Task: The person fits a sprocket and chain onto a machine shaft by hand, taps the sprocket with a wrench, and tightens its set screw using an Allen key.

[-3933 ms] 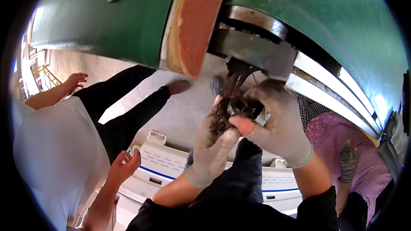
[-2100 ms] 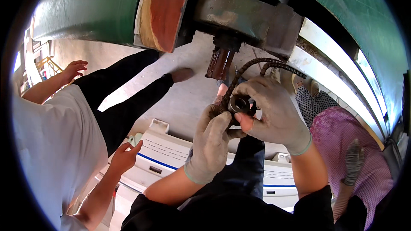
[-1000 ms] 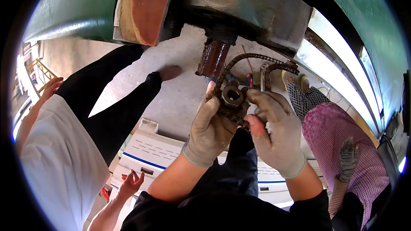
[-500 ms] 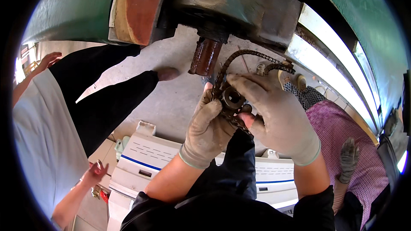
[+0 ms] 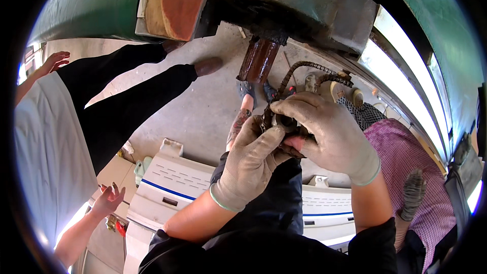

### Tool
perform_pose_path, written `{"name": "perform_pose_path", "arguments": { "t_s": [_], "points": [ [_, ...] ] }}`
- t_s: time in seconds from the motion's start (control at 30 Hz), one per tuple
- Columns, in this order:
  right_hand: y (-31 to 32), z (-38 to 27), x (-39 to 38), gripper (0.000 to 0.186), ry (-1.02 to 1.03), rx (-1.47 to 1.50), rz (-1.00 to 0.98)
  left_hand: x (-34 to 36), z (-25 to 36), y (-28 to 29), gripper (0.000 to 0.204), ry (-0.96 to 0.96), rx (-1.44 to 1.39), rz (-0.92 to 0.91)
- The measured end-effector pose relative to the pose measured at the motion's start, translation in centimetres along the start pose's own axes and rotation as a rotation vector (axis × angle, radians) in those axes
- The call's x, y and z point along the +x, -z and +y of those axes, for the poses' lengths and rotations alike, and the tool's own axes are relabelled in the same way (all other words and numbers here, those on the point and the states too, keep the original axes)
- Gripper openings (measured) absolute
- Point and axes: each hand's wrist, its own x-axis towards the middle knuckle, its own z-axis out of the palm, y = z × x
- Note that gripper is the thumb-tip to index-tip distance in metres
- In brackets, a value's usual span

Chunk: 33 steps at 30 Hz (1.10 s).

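Note:
My gloved hands meet in front of me around a dark, greasy roller chain (image 5: pixel 290 75) and a small metal ring (image 5: pixel 277 122), perhaps a sprocket. My left hand (image 5: pixel 251 165) grips the bunched chain and ring from the left, its thumb across the ring's front. My right hand (image 5: pixel 332 134) closes on them from the right; a bare fingertip shows through the glove. From my hands the chain arcs up and right, its end hanging beyond my right hand. Fingers hide much of the bundle. Just above hangs a reddish-brown, greased, ridged shaft (image 5: pixel 257 61), apart from the chain.
The shaft comes out of a heavy dark housing (image 5: pixel 299 0) between green machine bodies (image 5: pixel 96 10). A person in a white shirt (image 5: pixel 50 162) stands at left. Someone in checked pink clothing (image 5: pixel 406 162) is at right, wearing a grey glove. White plastic panels (image 5: pixel 175 182) lie below.
My left thumb has moved over the ring, which now shows less of its hole. The shaft and housing appear slightly farther right in view. The hand at lower left has opened its fingers.

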Motion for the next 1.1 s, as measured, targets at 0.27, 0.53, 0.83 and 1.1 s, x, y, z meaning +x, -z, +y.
{"name": "perform_pose_path", "arguments": {
  "t_s": [0.27,0.53,0.83,1.1],
  "points": [
    [1.5,0.2,-1.6,0.053,0.053,0.066,-0.071,-1.9,-1.0,-1.0,0.045,-0.015,0.178,0.020],
    [1.1,-0.6,-1.5,0.048,0.023,-0.038,-0.071,-2.2,-0.6,-2.9,0.039,-0.045,0.085,0.185],
    [1.5,0.8,-1.3,0.041,-0.002,0.046,0.074,-1.8,0.0,-2.0,0.039,-0.036,0.106,0.170],
    [-1.2,-1.1,-2.4,0.048,-0.044,-0.120,0.280,-1.6,-0.6,-2.5,0.040,-0.108,0.048,0.133]
  ]
}}
